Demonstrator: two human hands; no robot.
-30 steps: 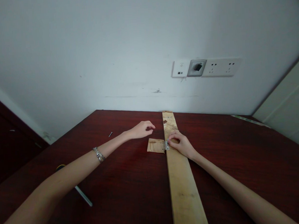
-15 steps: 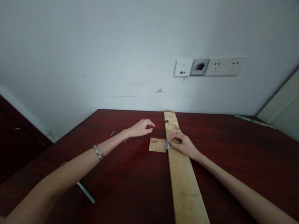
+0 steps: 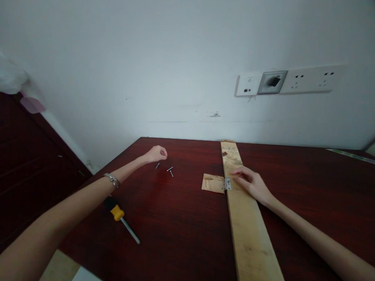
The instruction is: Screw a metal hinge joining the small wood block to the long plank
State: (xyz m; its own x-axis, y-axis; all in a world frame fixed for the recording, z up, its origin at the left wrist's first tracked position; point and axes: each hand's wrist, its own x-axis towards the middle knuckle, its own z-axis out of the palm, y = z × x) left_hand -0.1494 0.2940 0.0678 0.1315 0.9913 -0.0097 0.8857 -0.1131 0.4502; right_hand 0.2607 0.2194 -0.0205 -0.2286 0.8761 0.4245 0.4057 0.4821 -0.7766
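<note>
A long pale wooden plank (image 3: 251, 229) lies on the dark red table (image 3: 179, 224). A metal hinge (image 3: 228, 183) sits at the plank's left edge, with one leaf on the plank and the other at a small wooden piece (image 3: 212, 183). My right hand (image 3: 252, 185) rests on the plank just right of the hinge, its thumb and fingers apart and holding nothing. Over the far left of the table, my left hand (image 3: 156, 153) has its fingers curled together; whatever may be in them is hidden. Several screws (image 3: 170, 169) lie just below it.
A screwdriver (image 3: 118, 213) with a yellow and black handle lies beside my left forearm, its shaft pointing toward me. Wall sockets (image 3: 310, 80) are above the table's back edge. A thin patterned strip (image 3: 358, 156) lies at the back right.
My left hand has moved left, away from the wooden piece toward the screws, and its fingers have closed. My right hand has come off the hinge. The view has turned left.
</note>
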